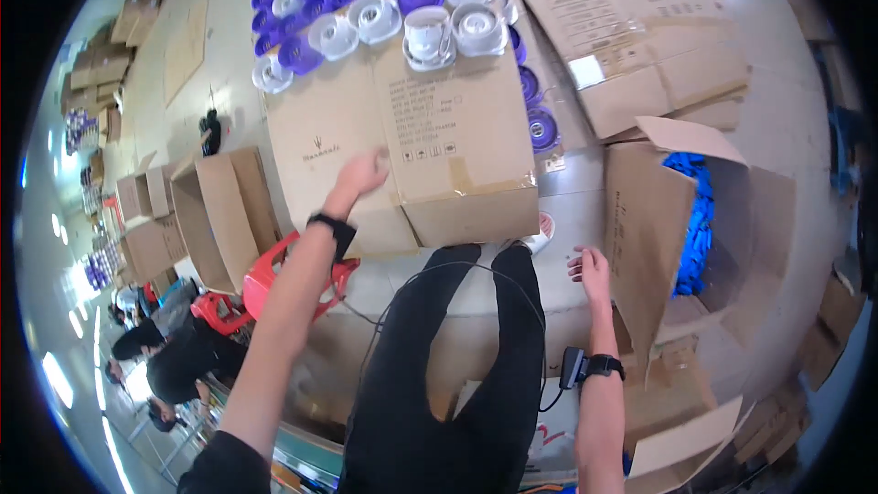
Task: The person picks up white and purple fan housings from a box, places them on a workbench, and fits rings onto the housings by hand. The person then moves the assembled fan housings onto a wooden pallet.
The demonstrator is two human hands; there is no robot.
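Observation:
A big brown cardboard box (334, 96) with a taped edge lies in front of my legs. My left hand (366, 172) is over its top with the fingers curled in, and no object shows in it. At the far end of the box stand rows of white and purple round device bases (375, 18), among them a white one (428, 38). My right hand (590, 272) hangs in the air at my right with its fingers loosely apart and holds nothing. Nearest to it is an open cardboard box (631, 247) with many blue pieces (697, 229) inside.
Flattened cardboard (631, 27) lies at the far right. More purple bases (541, 128) stand on the floor beside the box. Left of me are a red plastic stool (265, 279) and an open carton (219, 220). A cable (439, 265) crosses my legs. People (187, 366) sit at the left.

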